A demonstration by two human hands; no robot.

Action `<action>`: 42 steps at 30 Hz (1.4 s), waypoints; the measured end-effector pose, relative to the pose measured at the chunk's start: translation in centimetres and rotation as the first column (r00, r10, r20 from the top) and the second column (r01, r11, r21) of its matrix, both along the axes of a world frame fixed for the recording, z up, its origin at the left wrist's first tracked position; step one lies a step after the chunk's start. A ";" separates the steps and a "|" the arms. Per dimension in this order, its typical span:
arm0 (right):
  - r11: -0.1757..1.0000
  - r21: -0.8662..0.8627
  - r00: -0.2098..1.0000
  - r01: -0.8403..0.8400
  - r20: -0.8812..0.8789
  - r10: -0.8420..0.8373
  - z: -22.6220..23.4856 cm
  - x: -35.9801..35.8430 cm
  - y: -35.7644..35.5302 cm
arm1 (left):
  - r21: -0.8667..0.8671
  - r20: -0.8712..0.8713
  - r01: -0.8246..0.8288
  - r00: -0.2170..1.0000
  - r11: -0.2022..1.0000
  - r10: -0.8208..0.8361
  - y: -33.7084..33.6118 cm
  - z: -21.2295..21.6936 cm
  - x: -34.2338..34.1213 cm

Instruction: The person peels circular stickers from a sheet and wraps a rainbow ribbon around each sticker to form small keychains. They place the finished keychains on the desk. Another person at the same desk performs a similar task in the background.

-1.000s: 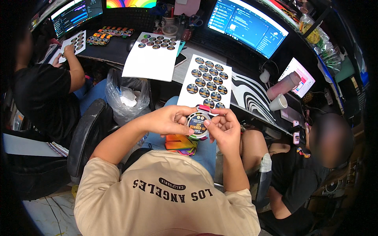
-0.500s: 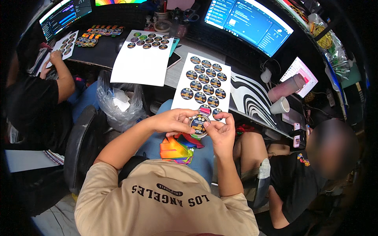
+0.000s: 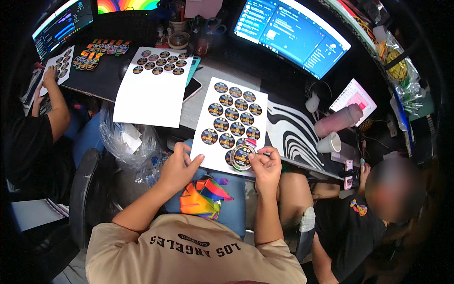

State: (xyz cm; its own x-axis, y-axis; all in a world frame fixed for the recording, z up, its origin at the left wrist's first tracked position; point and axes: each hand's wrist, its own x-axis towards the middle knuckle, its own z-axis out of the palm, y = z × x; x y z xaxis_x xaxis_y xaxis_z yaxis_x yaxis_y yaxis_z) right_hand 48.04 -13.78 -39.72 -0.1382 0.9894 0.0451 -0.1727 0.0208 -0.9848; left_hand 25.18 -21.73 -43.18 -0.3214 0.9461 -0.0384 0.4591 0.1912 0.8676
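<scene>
Silver round medal (image 3: pixel 243 157) pinched in right hand (image 3: pixel 266 166); left hand (image 3: pixel 177 166) rests open.

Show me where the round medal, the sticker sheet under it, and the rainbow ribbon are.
round medal (image 3: pixel 243 156), head view, on its dark printed face.
sticker sheet (image 3: pixel 203 137), head view, on its bare white left margin.
rainbow ribbon (image 3: pixel 204 199), head view, on its folded middle.

Glossy metal medal (image 3: pixel 243 156) (paper sticker sheet (image 3: pixel 229 125) matt).
</scene>
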 end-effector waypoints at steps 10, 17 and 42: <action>0.984 0.130 0.992 -0.123 0.009 0.123 5.9 -3.6 13.2 | -0.025 0.698 0.140 0.712 0.990 -0.083 1.6 -2.6 0.2; 0.962 -0.103 0.967 -0.253 -0.002 0.254 2.2 -12.0 24.1 | -0.125 0.809 0.246 0.587 0.961 -0.045 -2.7 -1.5 0.1; 0.997 -0.079 0.902 -0.013 0.430 0.046 -2.3 -13.7 27.6 | -0.065 0.802 0.341 0.577 0.938 -0.154 -3.3 -1.9 -1.0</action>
